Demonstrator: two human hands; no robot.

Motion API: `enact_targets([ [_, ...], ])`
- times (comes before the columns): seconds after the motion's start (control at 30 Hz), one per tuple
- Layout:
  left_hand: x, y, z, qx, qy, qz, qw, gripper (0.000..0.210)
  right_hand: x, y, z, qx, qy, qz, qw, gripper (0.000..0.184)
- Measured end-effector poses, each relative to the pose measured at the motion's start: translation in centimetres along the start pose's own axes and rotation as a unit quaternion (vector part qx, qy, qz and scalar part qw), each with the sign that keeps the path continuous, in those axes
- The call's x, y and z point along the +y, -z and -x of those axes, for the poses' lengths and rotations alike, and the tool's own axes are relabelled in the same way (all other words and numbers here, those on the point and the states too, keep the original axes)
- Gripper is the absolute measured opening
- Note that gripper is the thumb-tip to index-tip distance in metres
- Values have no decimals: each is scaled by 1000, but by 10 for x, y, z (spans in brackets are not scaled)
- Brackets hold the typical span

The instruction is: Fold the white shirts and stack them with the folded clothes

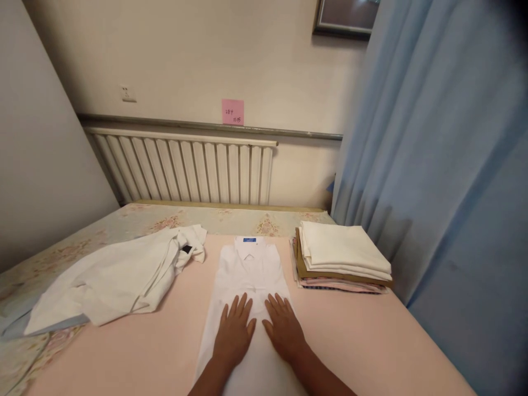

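A white collared shirt (251, 269) lies face up in a long narrow strip, its sides folded in and its collar at the far end. A blue label shows inside the collar. My left hand (236, 330) rests flat on the shirt's left half, fingers spread. On the right half lies my right hand (284, 329), also flat with its fingers apart. The thumbs point toward each other with a small gap between them. The near end of the shirt runs out of the picture at the bottom.
Loose white garments (124, 275) lie crumpled at the left. A stack of folded clothes (344, 250) stands at the right on the pink sheet (350, 330). Behind the bed are a radiator (193, 168) and a pink note (233, 111). A blue curtain (404, 137) hangs at the right.
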State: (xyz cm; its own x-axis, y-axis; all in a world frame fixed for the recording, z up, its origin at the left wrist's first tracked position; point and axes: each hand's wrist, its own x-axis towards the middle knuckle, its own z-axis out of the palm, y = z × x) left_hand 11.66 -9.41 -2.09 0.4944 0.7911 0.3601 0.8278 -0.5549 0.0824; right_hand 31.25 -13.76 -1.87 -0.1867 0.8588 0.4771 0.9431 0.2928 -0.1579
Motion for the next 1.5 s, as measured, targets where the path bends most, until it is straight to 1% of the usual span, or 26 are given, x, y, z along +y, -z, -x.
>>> enact_targets([
  [0.1,-4,0,-2,-3,2,2,1000,50,4,-2,-4,-3,-18,3,1000,46],
  [0.23,-9,2,-2,-4,-3,5,1000,50,8,-7,-6,14,-38,15,999,45],
  [0.5,-17,6,9,-9,-4,4,1000,51,10,-11,-3,27,-42,23,998,45],
  [0.7,-23,7,21,-8,-3,-7,1000,51,13,-5,6,-10,-45,32,998,48],
  [0.93,-24,12,34,2,5,-17,1000,52,18,3,21,-29,-53,37,997,49],
  [1.23,-24,14,48,3,15,-38,999,54,12,21,35,-91,-83,39,992,55],
  [1.3,-25,14,50,-4,18,-40,999,54,11,23,39,-96,-86,39,991,55],
  [1.5,-24,14,55,-10,28,-41,999,54,11,25,49,-81,-87,38,992,54],
])
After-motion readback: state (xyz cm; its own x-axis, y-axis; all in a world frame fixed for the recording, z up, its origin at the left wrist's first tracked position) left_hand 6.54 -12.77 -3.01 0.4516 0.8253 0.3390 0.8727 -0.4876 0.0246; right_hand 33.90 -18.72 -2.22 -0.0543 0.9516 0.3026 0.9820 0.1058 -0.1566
